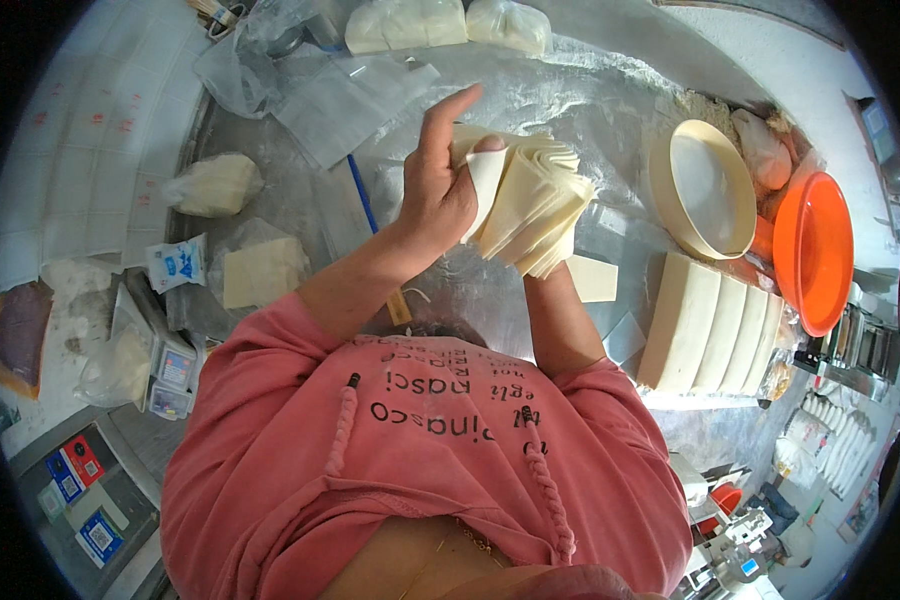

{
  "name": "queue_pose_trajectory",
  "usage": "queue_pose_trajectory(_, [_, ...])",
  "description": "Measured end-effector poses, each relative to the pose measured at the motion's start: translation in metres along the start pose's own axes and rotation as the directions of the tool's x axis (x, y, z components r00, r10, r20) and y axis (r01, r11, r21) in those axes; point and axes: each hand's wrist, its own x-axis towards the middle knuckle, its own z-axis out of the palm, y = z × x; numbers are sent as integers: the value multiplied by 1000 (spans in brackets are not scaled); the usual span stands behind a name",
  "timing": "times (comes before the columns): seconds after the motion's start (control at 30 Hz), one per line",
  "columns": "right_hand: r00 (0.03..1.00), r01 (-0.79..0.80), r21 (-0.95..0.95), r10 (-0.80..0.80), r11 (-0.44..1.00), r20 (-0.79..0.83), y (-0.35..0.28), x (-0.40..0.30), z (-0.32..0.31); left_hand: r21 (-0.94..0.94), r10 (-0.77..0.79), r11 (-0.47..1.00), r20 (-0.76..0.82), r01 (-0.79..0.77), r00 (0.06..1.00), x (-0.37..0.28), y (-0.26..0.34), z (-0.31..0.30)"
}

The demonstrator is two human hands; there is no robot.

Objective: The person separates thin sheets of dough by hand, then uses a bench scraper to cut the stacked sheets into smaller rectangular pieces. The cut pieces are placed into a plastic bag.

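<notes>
A thick stack of thin dough sheets (532, 202), its layers fanned out, is held up over the floured metal worktop (450, 300). My left hand (442, 180) grips its left edge, with the thumb over a folded corner and the index finger pointing away. My right forearm reaches up to the stack from below; the right hand itself is hidden behind the sheets, so its fingers cannot be seen. Behind the stack, to the lower right, a pale flat dough piece (594, 279) lies on the worktop. A blue stick (363, 193) lies left of my left hand.
Right: a round sieve (742, 225), an orange basin (840, 262) and a row of thick dough blocks (709, 326). Left: bagged dough (217, 184), cut dough sheets (261, 271) on plastic and a small white packet (177, 262). Far side: plastic sheets (345, 105) and bagged dough (405, 26).
</notes>
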Motion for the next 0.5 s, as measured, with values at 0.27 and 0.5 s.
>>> queue_pose_trajectory(0.27, [991, -56, 520, 110, 853, -74, -9, 2, 38, 354, -175, 934, 318, 55, 932, 11, 9, 13])
queue_pose_trajectory(0.5, [976, -62, 533, 163, 844, -146, 20, -3, 9, 445, -430, 869, 469, 214, 771, -11, -13, 4])
